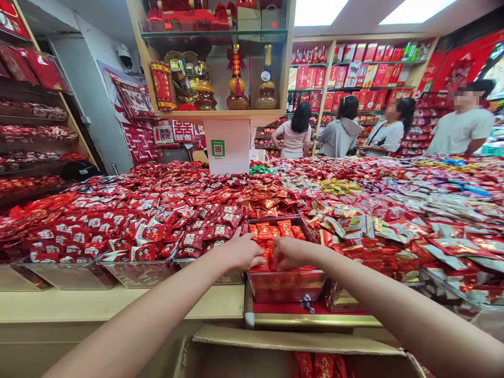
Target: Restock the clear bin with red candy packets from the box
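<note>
Small red wrapped packets (285,229) fill a clear plastic bin (285,287) in front of me. My left hand (244,252) is over the bin's left side, its thumb and fingers apart close to the packets. From the right, my right hand (289,253) reaches into the same bin. Its fingers curl down among the packets, and whatever they grip is hidden. Below, an open cardboard box (275,337) contains more red packets (325,365), partly cut off by the frame's lower edge.
Dark red packets (192,239) are heaped in clear bins to the left. White and red packets (364,226) pile up at right. A small metal clip-like object (307,303) hangs at the bin's front. Behind stand a display cabinet (216,114) and several people (297,131).
</note>
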### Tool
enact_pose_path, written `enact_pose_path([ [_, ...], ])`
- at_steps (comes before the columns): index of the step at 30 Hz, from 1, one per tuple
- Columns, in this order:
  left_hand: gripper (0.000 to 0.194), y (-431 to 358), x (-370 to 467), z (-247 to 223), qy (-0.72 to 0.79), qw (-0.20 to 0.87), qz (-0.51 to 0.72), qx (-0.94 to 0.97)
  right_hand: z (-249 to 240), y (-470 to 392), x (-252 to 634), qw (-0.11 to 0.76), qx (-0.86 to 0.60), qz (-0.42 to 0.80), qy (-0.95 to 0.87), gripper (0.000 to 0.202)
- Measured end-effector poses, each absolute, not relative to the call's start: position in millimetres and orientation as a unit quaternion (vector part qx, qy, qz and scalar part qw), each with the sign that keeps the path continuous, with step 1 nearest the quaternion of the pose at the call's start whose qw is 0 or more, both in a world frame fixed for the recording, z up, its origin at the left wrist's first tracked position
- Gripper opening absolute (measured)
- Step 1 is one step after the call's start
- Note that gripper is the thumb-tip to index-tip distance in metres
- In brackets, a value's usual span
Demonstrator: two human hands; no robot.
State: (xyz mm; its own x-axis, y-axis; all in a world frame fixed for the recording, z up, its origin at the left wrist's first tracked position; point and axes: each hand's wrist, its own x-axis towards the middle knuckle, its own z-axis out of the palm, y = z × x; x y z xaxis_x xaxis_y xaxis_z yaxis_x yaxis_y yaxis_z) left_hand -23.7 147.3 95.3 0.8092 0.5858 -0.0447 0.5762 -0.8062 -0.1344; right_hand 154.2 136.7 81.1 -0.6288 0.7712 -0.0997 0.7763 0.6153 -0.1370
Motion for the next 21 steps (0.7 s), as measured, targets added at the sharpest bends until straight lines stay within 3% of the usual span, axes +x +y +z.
enact_pose_path([
  [5,0.011,147,-16,93,-0.326,0.059,0.027,-0.943,73,136,149,-0.016,0.444,-0.088,0.892,0.019],
  [11,0.019,152,-14,95,-0.328,0.046,0.02,-0.943,71,132,149,-0.044,0.435,-0.108,0.893,0.017],
  [16,0.016,147,-18,108,-0.319,0.042,-0.019,-0.947,90,135,158,-0.099,0.476,-0.074,0.871,0.018],
  [19,0.025,121,-31,111,-0.312,0.015,-0.094,-0.945,105,110,161,-0.158,0.499,-0.053,0.85,0.023],
  [21,0.026,93,-49,103,-0.281,-0.018,-0.265,-0.922,108,74,163,-0.233,0.498,-0.071,0.832,0.022],
])
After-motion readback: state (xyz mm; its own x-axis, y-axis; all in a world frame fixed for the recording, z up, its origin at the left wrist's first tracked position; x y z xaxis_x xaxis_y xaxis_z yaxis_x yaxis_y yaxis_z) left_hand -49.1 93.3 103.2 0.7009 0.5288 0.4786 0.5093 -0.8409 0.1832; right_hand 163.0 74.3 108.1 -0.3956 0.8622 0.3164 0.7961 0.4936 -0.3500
